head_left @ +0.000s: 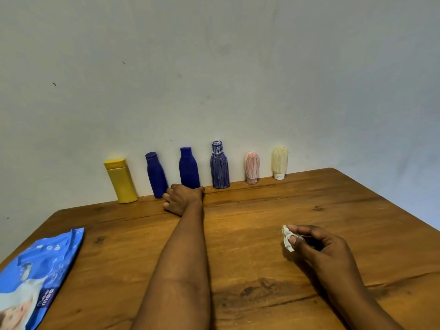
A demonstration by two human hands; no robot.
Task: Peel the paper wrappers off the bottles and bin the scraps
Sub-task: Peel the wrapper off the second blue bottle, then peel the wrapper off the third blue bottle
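Blue wipes pack (35,275) nearby, a right hand (326,248) pinches a crumpled paper scrap (287,239) over the counter (238,234) while the left hand (182,198), grip unclear, rests beside bottles (219,167) lining the wall (214,67).

Over at the near left corner of the desk (238,258) a blue pouch (40,270) is lying, and it is carrying the only words I am managing to read from here: "mee mee", in white lowercase letters, one word set beside the other, on a dark blue patch close to its lower edge. The letters are running sideways along the pouch. Higher up a few small white round signs are showing, with pale lines of print below them, but all of that is coming out too small and blurred to make out. The cap of the striped blue bottle (219,167) by the wall is bearing a pale mark that I am failing to read.
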